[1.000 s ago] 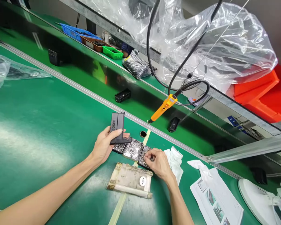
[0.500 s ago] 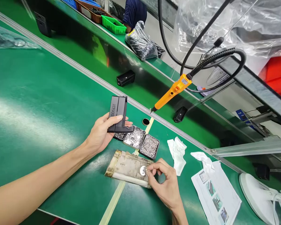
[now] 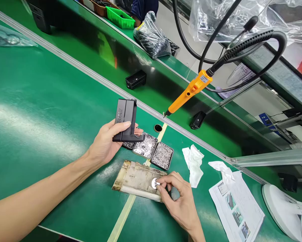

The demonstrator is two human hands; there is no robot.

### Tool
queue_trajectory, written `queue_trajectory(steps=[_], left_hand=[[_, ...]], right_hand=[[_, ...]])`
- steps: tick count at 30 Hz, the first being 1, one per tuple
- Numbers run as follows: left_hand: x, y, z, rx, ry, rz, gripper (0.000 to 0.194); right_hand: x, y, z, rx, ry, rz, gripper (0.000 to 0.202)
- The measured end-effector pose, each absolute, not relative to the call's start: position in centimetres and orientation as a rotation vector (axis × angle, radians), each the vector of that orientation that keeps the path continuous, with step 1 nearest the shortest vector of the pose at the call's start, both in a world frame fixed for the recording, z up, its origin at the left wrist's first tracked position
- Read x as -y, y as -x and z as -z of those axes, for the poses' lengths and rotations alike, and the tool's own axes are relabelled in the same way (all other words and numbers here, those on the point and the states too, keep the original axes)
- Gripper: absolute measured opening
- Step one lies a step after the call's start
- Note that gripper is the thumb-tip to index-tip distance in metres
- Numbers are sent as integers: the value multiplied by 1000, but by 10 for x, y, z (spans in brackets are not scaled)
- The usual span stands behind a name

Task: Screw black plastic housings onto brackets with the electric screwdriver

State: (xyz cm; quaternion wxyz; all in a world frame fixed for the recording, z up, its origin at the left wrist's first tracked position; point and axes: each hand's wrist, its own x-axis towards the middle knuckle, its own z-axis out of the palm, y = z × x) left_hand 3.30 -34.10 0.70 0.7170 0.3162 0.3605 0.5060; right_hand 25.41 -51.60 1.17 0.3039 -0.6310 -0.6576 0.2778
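Observation:
My left hand (image 3: 104, 143) grips a black plastic housing (image 3: 125, 121) marked BOSCH, thumb across its front and fingers behind. The housing is held upright above the small parts trays, covering part of the leftmost one. Between thumb and fingertips of my right hand (image 3: 178, 201) is a small silver metal disc with a short stem (image 3: 155, 183). It is held just over a worn, tape-covered pad (image 3: 140, 178). Something grey-green and rounded (image 3: 175, 193) shows inside the curl of the right hand; its kind is unclear.
Metal parts trays (image 3: 162, 155) and a small round dark container (image 3: 158, 128) lie beyond the pad. An orange electric screwdriver (image 3: 188, 94) hangs above the metal rail. White cloths (image 3: 193, 164), an instruction sheet (image 3: 238, 208) and a white fan (image 3: 279, 211) are rightward. Black housings (image 3: 135, 79) sit past the rail.
The view has shifted slightly, moving the bench items a little rightward. Both hands keep their holds; the disc and its stem have turned slightly in my right fingertips.

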Motion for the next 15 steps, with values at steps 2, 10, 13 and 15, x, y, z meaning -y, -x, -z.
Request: queue_trajectory(steps=[2,10,13,15], left_hand=[[341,-33,-7,-793,-697,-1118,39],[342,-35,-11,-776,-675,-1120,38],[343,-34,-11,-767,-659,-1130,41],[343,-34,-10,-757,-654,-1132,43]], right_hand=[[516,-253,-11,1748,1672,-725,9],[516,-250,-8,1767,1666,-677,9],[516,-249,-8,1770,1673,-662,9],[515,-248,-8,1769,1676,-649,9]])
